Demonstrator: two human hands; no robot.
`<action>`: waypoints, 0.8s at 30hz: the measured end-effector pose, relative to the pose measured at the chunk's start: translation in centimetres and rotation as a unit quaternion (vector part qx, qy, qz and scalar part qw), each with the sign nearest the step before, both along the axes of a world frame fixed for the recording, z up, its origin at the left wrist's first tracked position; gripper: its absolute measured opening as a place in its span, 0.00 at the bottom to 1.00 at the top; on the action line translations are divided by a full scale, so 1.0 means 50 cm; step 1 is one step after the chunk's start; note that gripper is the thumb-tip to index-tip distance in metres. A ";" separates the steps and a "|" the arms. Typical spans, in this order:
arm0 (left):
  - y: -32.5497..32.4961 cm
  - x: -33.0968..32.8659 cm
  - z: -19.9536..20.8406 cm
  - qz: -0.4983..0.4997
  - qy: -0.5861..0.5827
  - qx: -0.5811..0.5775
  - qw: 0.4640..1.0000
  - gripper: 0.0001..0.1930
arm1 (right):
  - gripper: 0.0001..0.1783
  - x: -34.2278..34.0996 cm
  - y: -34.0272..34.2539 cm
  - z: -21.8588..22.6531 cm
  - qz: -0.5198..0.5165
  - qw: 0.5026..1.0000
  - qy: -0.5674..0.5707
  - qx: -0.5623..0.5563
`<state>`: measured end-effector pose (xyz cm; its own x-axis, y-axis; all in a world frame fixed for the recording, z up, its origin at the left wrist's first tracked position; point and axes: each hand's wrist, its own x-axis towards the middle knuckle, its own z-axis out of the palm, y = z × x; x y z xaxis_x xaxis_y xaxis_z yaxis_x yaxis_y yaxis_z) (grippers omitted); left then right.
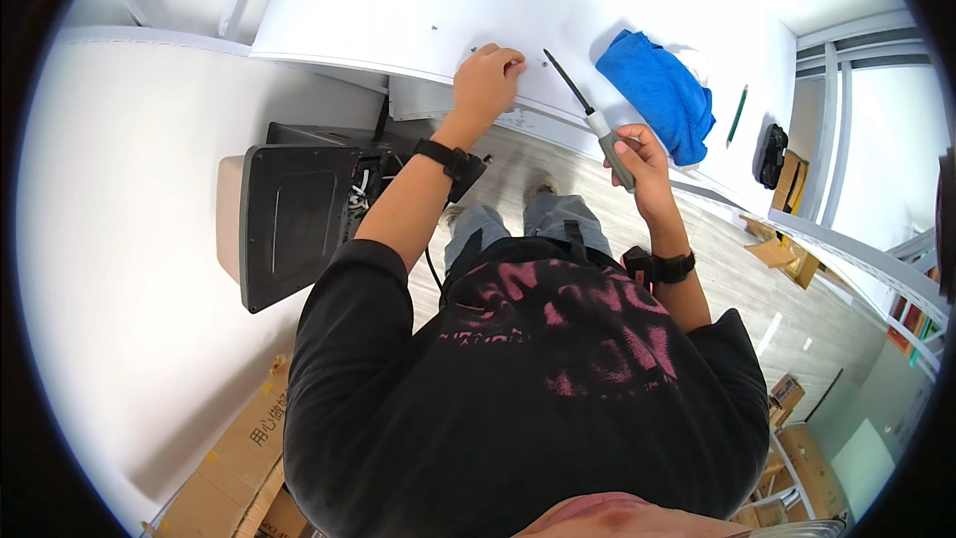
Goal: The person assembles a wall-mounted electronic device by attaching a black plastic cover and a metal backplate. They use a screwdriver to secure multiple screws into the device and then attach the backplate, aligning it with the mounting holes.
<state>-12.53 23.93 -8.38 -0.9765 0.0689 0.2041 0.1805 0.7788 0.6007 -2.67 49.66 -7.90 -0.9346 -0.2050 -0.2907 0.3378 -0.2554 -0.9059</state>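
My right hand (647,169) is wrapped round the grey handle of a screwdriver (599,125). Its dark shaft points up and left over the white table (358,0), toward my other hand. With fingers curled together, my left hand (486,82) is at the table's near edge; whatever it pinches, if anything, is hidden. Tiny dark pieces like screws lie close by: one small piece (434,28) is farther left, another small piece (545,64) is beside the screwdriver tip. A crumpled blue cloth (657,95) lies right of the screwdriver.
Farther right on the table are a green pencil (738,115) and a black object (772,154). Left of my legs stands a black-panelled machine (299,219) with exposed wiring. Cardboard boxes (224,458) are at lower left, and more cardboard (777,251) is under the table's right side.
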 end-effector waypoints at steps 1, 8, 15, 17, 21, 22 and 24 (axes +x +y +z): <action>-0.002 0.001 -0.001 0.006 0.011 -0.005 1.000 0.08 | 0.11 -0.002 -0.001 0.003 0.005 1.000 0.001 0.002; -0.071 0.073 0.000 0.094 -0.184 0.450 0.869 0.08 | 0.11 -0.037 -0.050 0.026 0.114 0.993 0.007 0.034; -0.249 0.299 -0.015 0.183 -0.108 0.788 0.577 0.08 | 0.11 -0.047 -0.240 0.001 0.326 0.944 -0.011 0.050; -0.293 0.379 -0.024 0.220 -0.067 0.794 0.563 0.08 | 0.10 -0.033 -0.299 -0.006 0.387 0.922 -0.011 0.030; -0.345 0.509 -0.013 0.298 -0.002 0.774 0.559 0.08 | 0.11 0.007 -0.393 -0.008 0.473 0.880 -0.011 0.033; -0.353 0.536 -0.012 0.312 0.012 0.773 0.552 0.08 | 0.11 0.018 -0.412 -0.009 0.490 0.871 -0.007 0.031; -0.369 0.592 -0.011 0.328 0.040 0.778 0.534 0.09 | 0.10 0.046 -0.450 -0.010 0.515 0.857 0.002 0.027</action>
<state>17.08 5.48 -8.94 -0.6695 -0.5969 -0.4422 0.2496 -0.7415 0.6229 -0.38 27.15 -8.39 -0.2669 -0.9078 -0.3235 0.3560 0.2190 -0.9084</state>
